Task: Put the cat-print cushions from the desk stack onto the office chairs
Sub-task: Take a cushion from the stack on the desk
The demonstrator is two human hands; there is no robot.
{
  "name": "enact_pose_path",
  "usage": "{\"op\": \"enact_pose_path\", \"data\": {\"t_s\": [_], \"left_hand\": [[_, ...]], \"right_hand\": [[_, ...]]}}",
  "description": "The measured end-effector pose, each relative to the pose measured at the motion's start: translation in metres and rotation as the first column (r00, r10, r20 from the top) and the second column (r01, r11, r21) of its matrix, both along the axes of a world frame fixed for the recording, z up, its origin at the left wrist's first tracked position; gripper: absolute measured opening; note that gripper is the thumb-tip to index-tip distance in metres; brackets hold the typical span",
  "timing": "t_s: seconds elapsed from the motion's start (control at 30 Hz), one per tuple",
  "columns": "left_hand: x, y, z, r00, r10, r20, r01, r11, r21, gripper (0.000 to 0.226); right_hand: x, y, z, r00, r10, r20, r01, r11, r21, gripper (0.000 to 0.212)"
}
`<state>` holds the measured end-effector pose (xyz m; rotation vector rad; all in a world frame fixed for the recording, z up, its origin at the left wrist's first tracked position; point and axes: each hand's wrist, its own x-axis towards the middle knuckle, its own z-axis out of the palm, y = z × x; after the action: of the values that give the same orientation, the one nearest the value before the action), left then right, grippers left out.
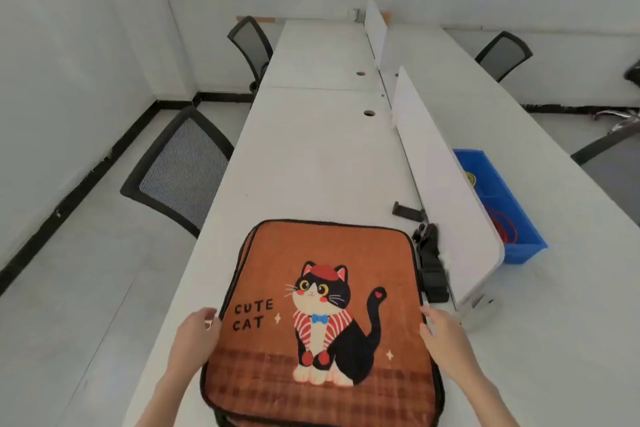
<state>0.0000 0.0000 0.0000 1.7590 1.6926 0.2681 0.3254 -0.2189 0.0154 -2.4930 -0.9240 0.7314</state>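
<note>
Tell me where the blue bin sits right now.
In the head view the blue bin sits on the right, on the far desk behind the white divider, across from the cushion stack.

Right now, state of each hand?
Left hand: open, fingers at the left edge of the top cushion.
Right hand: open, at its right edge.

Cushions (322, 316) on desk (311, 156), chairs (180, 170) left
</note>
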Motion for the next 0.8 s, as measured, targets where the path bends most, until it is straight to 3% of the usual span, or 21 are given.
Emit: {"op": "enact_pose_path", "data": {"t_s": [0.07, 0.27, 0.43, 0.57, 0.67, 0.8], "left_hand": [[0.017, 0.004, -0.004, 0.997, -0.044, -0.056, 0.042, 0.998, -0.036, 0.04], [0.028, -0.007, -0.02, 0.971, -0.092, -0.22, 0.057, 0.985, -0.163, 0.041], [0.03, -0.014, -0.014, 0.981, -0.001, -0.193, 0.008, 0.999, 0.036, 0.04], [0.041, -0.012, -0.004, 0.985, -0.053, -0.165, 0.085, 0.977, 0.197, 0.027], [0.052, -0.008, 0.001, 0.985, -0.104, -0.136, 0.123, 0.983, 0.138, 0.021], [0.054, -0.009, 0.011, 0.986, -0.114, -0.119, 0.134, 0.975, 0.175, 0.024]], "right_hand": [[0.0, 0.01, -0.013, 0.998, -0.052, 0.039, 0.052, 0.999, 0.016, 0.043], [-0.019, 0.012, -0.041, 0.985, -0.151, 0.087, 0.166, 0.966, -0.199, 0.06], [-0.021, 0.019, -0.044, 0.946, -0.275, 0.169, 0.297, 0.947, -0.124, 0.055], [-0.013, 0.028, -0.039, 0.918, -0.395, 0.018, 0.395, 0.919, 0.021, 0.043], [-0.014, 0.033, -0.025, 0.94, -0.336, -0.056, 0.337, 0.941, 0.01, 0.029], [-0.022, 0.042, -0.001, 0.984, -0.175, 0.043, 0.172, 0.984, 0.055, 0.017]]}}
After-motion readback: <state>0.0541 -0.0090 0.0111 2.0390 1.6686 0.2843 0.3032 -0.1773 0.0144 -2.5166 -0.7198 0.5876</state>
